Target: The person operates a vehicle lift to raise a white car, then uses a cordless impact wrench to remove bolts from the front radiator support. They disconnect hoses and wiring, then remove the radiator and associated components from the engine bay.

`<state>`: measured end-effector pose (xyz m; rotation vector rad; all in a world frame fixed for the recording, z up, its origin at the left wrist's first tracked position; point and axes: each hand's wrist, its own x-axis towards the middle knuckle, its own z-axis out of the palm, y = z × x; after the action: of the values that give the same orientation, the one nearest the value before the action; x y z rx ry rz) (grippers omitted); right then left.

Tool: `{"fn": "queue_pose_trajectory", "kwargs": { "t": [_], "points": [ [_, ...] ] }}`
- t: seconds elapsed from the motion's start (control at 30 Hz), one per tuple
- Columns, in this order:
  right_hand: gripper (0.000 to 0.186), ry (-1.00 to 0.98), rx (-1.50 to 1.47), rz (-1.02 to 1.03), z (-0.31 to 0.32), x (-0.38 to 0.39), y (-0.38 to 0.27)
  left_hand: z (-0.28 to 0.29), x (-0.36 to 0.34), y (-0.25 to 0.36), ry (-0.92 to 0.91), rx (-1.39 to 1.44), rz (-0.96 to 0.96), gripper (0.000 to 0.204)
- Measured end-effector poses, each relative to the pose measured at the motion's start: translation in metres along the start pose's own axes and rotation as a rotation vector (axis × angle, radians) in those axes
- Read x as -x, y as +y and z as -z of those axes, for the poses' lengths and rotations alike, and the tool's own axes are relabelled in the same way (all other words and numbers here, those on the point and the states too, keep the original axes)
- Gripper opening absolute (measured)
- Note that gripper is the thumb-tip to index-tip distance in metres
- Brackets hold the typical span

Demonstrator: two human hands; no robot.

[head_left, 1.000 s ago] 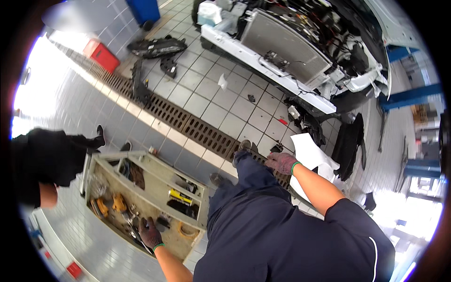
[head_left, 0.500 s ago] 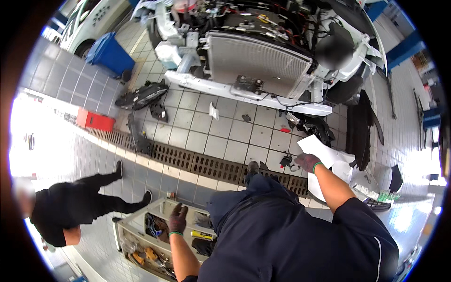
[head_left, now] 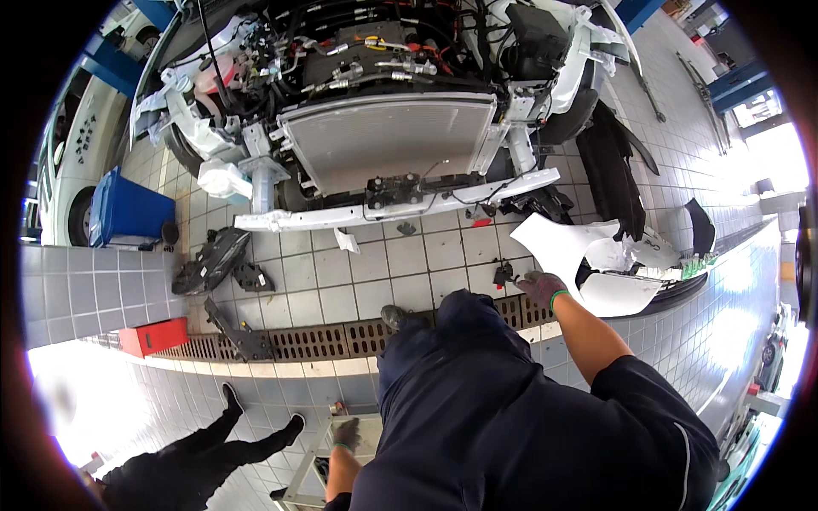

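Note:
My right hand [head_left: 543, 289], in a dark glove with a green cuff, hangs beside the left edge of a white curved body panel [head_left: 588, 260]. Its fingers stretch leftward with nothing visible in them; whether they touch the panel I cannot tell. Close to the fingertips, a small black part with a red spot [head_left: 503, 273] lies on the tiles. My left hand [head_left: 347, 434], gloved the same way, is over the corner of a pale tool cart [head_left: 368, 436] at my left side. Its fingers look extended and hold nothing that I can see.
Ahead stands a car with its front stripped, showing a radiator [head_left: 392, 140] and white crossbeam [head_left: 400, 204]. A floor grate [head_left: 311, 343] runs past my feet. Black trim [head_left: 209, 264], a red box [head_left: 153, 337] and a blue bin [head_left: 128, 209] are left. A person [head_left: 179, 460] in black is behind-left.
The view has turned, so the car sits further left and the cart mostly leaves the picture. My right hand now appears at the white panel's left edge instead of over its upper part.

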<state>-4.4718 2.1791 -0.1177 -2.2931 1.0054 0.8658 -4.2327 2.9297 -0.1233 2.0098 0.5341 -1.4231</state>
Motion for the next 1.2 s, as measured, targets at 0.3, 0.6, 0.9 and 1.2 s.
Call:
{"fn": "queue_pose_trajectory", "kwargs": {
  "t": [0.3,0.6,0.9,1.2],
  "points": [
    [0.063,0.127,-0.127,0.05,0.171,-0.096,-0.087,0.104,-0.003,0.282,0.413,0.222,-0.588,0.05],
    [0.084,0.638,-0.026,0.15,0.373,-0.249,-0.124,-0.037,-0.023,0.205,0.211,-0.675,-0.579,0.049],
    [0.073,0.534,0.226,0.301,0.448,-0.321,-0.129,-0.147,0.054,0.187,0.038,-0.151,0.007,0.055],
    [0.082,0.456,0.009,0.153,0.464,-0.345,-0.156,-0.103,0.073,0.343,0.418,0.053,-0.223,0.06]
  ]
}}
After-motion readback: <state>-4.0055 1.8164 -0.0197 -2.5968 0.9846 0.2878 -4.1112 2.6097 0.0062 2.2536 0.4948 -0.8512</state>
